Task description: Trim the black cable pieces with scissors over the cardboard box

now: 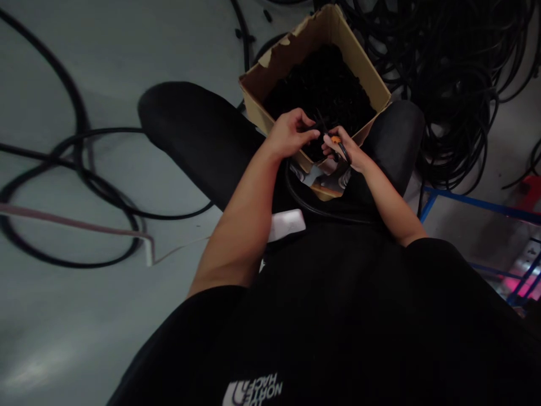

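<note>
Far out to the left of the hands, a long black cable (80,113) lies in big loops on the gray floor (51,316). A pale pink strip (71,221) lies over the loops. Closer to the hands is the person's left knee (190,129), in black pants. Below the left hand, a white thing (287,224) sits by the lap, but I can't tell what it is.

The left hand (291,134) is curled in a narrow grip, and its fingers (306,125) seem to close on a thin black cable (322,125). Just past both hands, a cardboard box (357,65) sits on the knees, full of dark coils (321,90). The right hand (344,149) is right beside the left hand. It pinches a small orange-and-black piece (336,139) in a narrow grip. Below the hands, a black loop (316,206) hangs over the lap.

To the right of the right hand is the right knee (399,141). Past it lies a big heap of black cables (443,73). Farther right are a blue metal frame (477,206) and a red thing (530,192).
</note>
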### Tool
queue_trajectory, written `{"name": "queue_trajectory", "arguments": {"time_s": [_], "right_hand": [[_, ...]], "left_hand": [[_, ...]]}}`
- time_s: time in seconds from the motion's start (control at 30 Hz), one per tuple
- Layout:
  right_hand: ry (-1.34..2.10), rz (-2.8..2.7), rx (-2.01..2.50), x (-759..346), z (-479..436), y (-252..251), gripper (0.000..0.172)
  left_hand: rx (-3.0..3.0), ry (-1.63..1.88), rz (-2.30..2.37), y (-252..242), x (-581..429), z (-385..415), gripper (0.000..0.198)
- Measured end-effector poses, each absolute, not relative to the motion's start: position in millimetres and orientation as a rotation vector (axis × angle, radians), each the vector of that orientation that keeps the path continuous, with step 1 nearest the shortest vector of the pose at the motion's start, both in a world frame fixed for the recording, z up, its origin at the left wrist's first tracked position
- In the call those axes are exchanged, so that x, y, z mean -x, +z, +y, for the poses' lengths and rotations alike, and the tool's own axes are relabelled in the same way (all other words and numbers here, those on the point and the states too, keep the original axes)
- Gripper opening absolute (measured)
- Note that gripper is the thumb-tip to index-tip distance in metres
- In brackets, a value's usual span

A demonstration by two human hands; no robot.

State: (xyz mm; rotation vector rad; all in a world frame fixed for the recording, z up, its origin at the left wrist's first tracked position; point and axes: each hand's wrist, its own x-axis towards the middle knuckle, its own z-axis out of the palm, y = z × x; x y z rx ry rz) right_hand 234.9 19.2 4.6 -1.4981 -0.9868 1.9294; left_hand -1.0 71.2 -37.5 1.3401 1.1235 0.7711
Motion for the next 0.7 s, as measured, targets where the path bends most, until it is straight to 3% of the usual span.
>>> {"name": "queue_trajectory", "arguments": {"time_s": [0.43,0.7], "right_hand": [[1.724,-1.192,1.567,-235,17,-9,0.092],[1.864,-1.219,1.511,-243,11,-26,0.087]], "left_hand": [[-1.279,0.791,1.170,-26,2,69,0.058],[-1.248,0.812,1.200,-28,9,71,0.061]]}}
